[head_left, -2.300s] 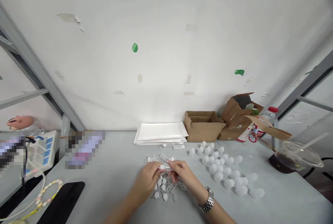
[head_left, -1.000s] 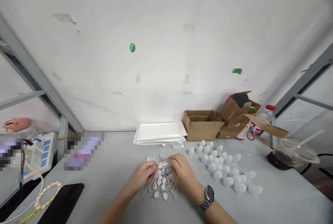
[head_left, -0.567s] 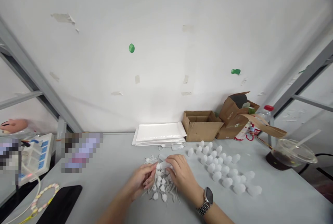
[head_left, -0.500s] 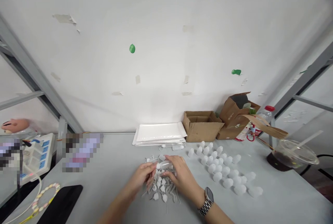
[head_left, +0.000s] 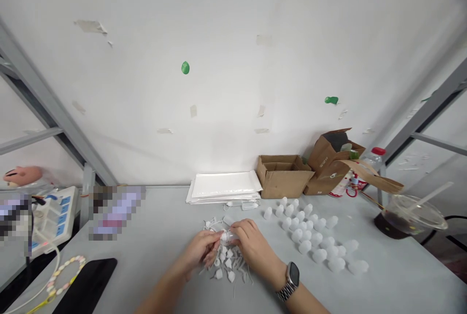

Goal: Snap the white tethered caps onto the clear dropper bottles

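Over a pile of small white plastic pieces with thin tails (head_left: 229, 263), my two hands meet at the fingertips. Between them is a small translucent tube-like container with a white end (head_left: 225, 237). My left hand (head_left: 203, 248) pinches the white end between thumb and fingers. From the other side, my right hand (head_left: 253, 246), with a watch on its wrist, closes its fingers round the clear body and covers most of it. Frosted, round-topped white pieces (head_left: 305, 247) stand in loose rows to the right.
White flat packets (head_left: 224, 185) are stacked against the wall, beside a cardboard box (head_left: 286, 183) and a brown paper bag (head_left: 324, 178). A lidded drink cup (head_left: 396, 229) is at the right edge. A black phone-like slab (head_left: 87, 287) and a beaded bracelet (head_left: 60, 270) lie at left.
My right fingers have closed further round the clear container, covering more of it. Both hands have drawn slightly closer together. Things on the table stay as they were.
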`<state>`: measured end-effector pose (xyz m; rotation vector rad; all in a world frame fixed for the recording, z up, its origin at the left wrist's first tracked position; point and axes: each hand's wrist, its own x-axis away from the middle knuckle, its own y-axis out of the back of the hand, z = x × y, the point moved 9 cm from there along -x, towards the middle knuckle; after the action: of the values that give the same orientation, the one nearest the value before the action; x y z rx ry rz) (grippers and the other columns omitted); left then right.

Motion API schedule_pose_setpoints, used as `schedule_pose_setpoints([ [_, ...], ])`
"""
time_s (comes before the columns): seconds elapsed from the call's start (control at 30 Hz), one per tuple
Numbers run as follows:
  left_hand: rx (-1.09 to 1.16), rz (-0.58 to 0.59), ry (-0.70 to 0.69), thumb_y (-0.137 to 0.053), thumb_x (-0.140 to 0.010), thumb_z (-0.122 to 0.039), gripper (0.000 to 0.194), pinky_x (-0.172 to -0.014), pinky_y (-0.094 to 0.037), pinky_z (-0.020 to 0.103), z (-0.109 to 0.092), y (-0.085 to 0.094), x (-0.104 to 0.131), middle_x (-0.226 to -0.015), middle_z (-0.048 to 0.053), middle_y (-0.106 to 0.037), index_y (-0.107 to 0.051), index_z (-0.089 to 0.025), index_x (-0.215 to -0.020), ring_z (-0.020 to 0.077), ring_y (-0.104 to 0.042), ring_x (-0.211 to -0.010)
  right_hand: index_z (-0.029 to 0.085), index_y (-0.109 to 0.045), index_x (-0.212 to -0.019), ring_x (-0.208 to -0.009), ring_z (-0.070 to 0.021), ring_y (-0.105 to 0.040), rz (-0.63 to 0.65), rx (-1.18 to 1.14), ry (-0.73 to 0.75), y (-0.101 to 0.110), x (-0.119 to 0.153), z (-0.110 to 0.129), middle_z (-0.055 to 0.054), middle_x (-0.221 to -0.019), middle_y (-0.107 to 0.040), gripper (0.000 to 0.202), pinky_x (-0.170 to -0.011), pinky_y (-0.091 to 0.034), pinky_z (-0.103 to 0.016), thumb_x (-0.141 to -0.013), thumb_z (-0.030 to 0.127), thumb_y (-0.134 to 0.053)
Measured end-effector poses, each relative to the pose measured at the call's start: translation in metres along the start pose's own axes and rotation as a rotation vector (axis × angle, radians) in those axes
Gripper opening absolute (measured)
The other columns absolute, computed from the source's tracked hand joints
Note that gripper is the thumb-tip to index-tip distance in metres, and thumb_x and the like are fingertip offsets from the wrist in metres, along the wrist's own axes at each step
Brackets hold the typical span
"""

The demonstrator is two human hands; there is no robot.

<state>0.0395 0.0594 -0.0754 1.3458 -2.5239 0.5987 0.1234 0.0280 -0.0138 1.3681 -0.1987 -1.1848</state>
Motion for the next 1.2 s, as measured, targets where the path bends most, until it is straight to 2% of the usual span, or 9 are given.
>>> schedule_pose_setpoints([
  [0.13, -0.009, 0.000, -0.006, -0.056, -0.066, -0.057, 0.047, -0.033, -0.018, 0.019, -0.001, -0.003, 0.000, -0.028, -0.011, -0.027, -0.037, -0.020, -0.045, 0.0041, -0.022, -0.026, 0.015, -0.051, -0.094, -0.079, -0.0198, -0.049, -0.078, 0.059, 0.083, 0.007, 0.000, 0.007, -0.008, -0.086, -0.058, 0.021, -0.077, -0.042, -0.039, -0.086, 0.003, -0.036],
  [0.3, -0.283, -0.183, -0.216, -0.045, -0.073, -0.063, 0.046, -0.041, -0.031, 0.021, -0.014, 0.007, 0.005, -0.040, -0.008, -0.041, -0.045, -0.019, -0.061, 0.0089, -0.039, -0.037, 0.018, -0.051, -0.100, -0.081, -0.0192, -0.053, -0.089, -0.188, -0.112, 0.014, 0.001, -0.009, -0.006, -0.086, -0.060, 0.015, -0.074, -0.045, -0.034, -0.085, 0.017, -0.052],
  [0.47, -0.529, -0.191, -0.321, -0.044, -0.079, -0.053, 0.038, -0.048, -0.031, 0.021, -0.024, 0.005, 0.012, -0.045, -0.008, -0.040, -0.046, -0.019, -0.063, 0.0094, -0.040, -0.045, 0.020, -0.052, -0.107, -0.084, -0.0184, -0.055, -0.023, -0.246, -0.120, 0.009, 0.000, -0.005, -0.005, -0.089, -0.063, 0.021, -0.080, -0.044, -0.034, -0.086, 0.018, -0.052],
  [0.7, -0.244, -0.155, -0.160, -0.044, -0.068, -0.067, 0.051, -0.037, -0.021, 0.022, -0.002, 0.004, -0.003, -0.032, -0.009, -0.033, -0.040, -0.021, -0.048, 0.0070, -0.028, -0.031, 0.016, -0.052, -0.101, -0.079, -0.0190, -0.048, -0.143, -0.008, 0.043, 0.015, 0.001, 0.013, -0.008, -0.086, -0.058, 0.027, -0.071, -0.043, -0.035, -0.085, 0.002, -0.034],
  [0.87, -0.128, -0.130, -0.060, -0.040, -0.068, -0.069, 0.052, -0.035, -0.016, 0.021, 0.002, 0.011, -0.006, -0.030, -0.011, -0.022, -0.034, -0.022, -0.045, 0.0054, -0.017, -0.029, 0.018, -0.053, -0.096, -0.078, -0.0177, -0.048, -0.284, 0.085, 0.075, 0.034, 0.004, 0.011, -0.007, -0.085, -0.057, 0.025, -0.072, -0.042, -0.035, -0.085, 0.003, -0.036],
  [0.93, -0.191, -0.246, -0.102, -0.040, -0.070, -0.066, 0.050, -0.037, -0.022, 0.021, -0.005, 0.026, -0.003, -0.034, -0.010, -0.028, -0.040, -0.021, -0.050, 0.0066, -0.024, -0.031, 0.017, -0.052, -0.098, -0.079, -0.0180, -0.050, -0.306, 0.086, 0.014, 0.039, 0.004, 0.001, -0.007, -0.086, -0.057, 0.024, -0.071, -0.043, -0.035, -0.086, 0.004, -0.037],
  [1.03, -0.573, -0.524, -0.291, -0.042, -0.075, -0.058, 0.042, -0.048, -0.034, 0.023, -0.028, 0.047, 0.009, -0.047, -0.006, -0.042, -0.047, -0.020, -0.059, 0.0116, -0.041, -0.046, 0.016, -0.050, -0.105, -0.079, -0.0195, -0.052, -0.269, 0.095, -0.086, 0.038, 0.003, -0.015, -0.008, -0.086, -0.059, 0.021, -0.073, -0.043, -0.037, -0.087, 0.011, -0.041],
  [1.1, -0.846, -0.629, -0.398, -0.045, -0.077, -0.052, 0.036, -0.060, -0.039, 0.027, -0.039, 0.047, 0.016, -0.060, -0.002, -0.049, -0.050, -0.020, -0.061, 0.0160, -0.049, -0.062, 0.017, -0.050, -0.107, -0.079, -0.0198, -0.054, -0.240, 0.107, -0.114, 0.034, 0.002, -0.021, -0.007, -0.085, -0.061, 0.020, -0.075, -0.043, -0.038, -0.088, 0.016, -0.043],
  [1.2, -1.012, -0.656, -0.466, -0.049, -0.078, -0.047, 0.028, -0.074, -0.041, 0.033, -0.043, 0.040, 0.020, -0.077, 0.002, -0.055, -0.058, -0.021, -0.074, 0.0208, -0.052, -0.080, 0.016, -0.051, -0.106, -0.077, -0.0194, -0.056, -0.221, 0.107, -0.110, 0.030, 0.001, -0.021, -0.006, -0.083, -0.062, 0.019, -0.075, -0.042, -0.038, -0.090, 0.018, -0.041],
])
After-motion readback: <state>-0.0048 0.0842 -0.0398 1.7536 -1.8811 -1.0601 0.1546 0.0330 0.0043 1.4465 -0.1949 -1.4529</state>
